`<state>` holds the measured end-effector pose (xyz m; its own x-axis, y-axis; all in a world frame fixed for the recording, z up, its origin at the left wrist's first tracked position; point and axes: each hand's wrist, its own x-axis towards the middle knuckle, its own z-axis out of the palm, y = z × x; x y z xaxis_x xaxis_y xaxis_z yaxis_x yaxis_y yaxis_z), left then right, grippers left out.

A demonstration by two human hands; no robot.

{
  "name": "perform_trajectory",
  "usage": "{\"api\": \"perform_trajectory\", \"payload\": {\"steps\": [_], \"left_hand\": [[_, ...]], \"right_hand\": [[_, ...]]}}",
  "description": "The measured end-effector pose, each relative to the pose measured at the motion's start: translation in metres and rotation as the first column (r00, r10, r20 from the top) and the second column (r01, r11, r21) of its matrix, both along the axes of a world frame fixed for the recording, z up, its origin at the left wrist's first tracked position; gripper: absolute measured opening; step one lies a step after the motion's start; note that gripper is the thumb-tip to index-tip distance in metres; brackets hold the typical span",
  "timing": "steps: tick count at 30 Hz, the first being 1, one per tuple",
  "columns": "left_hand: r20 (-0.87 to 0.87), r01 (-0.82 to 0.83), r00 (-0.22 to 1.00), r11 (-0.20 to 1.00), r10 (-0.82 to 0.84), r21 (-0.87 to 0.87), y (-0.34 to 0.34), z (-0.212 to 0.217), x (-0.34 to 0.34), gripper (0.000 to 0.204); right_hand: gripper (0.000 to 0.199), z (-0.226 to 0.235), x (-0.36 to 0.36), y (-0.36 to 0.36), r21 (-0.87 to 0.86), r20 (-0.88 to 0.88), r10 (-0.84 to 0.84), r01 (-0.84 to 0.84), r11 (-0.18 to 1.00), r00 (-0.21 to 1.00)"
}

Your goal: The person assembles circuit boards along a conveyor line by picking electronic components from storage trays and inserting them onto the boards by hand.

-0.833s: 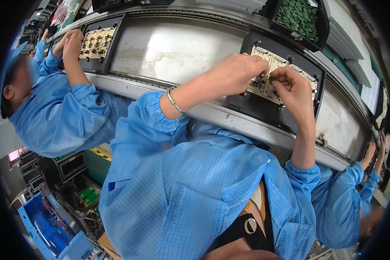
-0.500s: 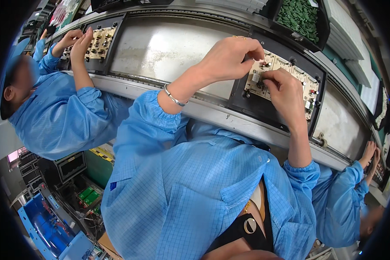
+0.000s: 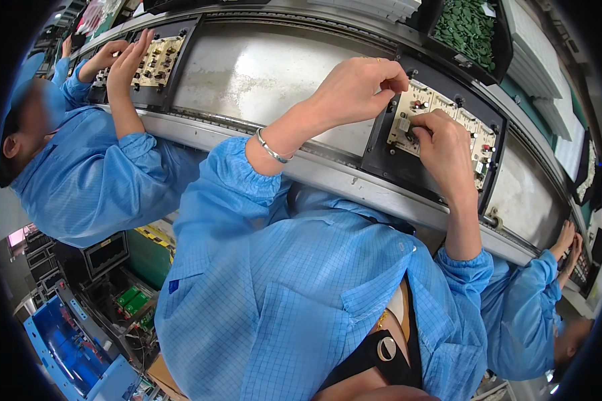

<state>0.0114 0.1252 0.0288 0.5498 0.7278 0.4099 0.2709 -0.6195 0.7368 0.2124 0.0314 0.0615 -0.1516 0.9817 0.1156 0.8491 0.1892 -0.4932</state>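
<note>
While the conveyor (image 3: 261, 73) carries its black tray (image 3: 381, 160) in front of the person, both hands are on the circuit board (image 3: 441, 127) that lies in that tray. The left hand (image 3: 358, 87) hovers at the board's upper left corner with fingertips pinched together, apparently on a small part, though what they grip is too small to make out. The right hand (image 3: 445, 150) rests on the board's lower left area, fingers curled and pressing down on a component there; I cannot tell whether it holds anything. To do this well, I would judge, the right hand should keep the board steady in the tray while the left brings its part straight down, leads lined up with their holes, and presses evenly without rocking. A bin (image 3: 471, 30) of green parts sits beyond the belt. At the left a co-worker (image 3: 80, 174) in blue has 2 hands on another board (image 3: 157, 60), and a 3rd person (image 3: 528, 321) works at the right.
</note>
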Motion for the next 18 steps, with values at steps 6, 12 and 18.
{"api": "perform_trajectory", "payload": {"steps": [6, 12, 18], "left_hand": [[0.016, -0.001, 1.0, 1.0, 0.0, 0.008, 0.003, 0.0, -0.006, 0.013], [0.01, -0.04, 0.999, 0.996, 0.04, 0.08, 0.002, -0.001, -0.008, 0.02], [0.012, -0.076, 0.997, 0.994, 0.075, 0.08, 0.007, -0.006, -0.011, 0.021]], "right_hand": [[0.014, 0.004, 0.002, 0.007, -0.069, -0.064, -0.057, 0.053, 0.996, 0.996], [0.019, 0.003, -0.026, 0.007, 0.101, -0.126, 0.188, -0.176, 0.979, 0.974], [0.009, -0.016, -0.049, 0.005, 0.11, -0.017, 0.432, -0.428, 0.897, 0.902]]}}
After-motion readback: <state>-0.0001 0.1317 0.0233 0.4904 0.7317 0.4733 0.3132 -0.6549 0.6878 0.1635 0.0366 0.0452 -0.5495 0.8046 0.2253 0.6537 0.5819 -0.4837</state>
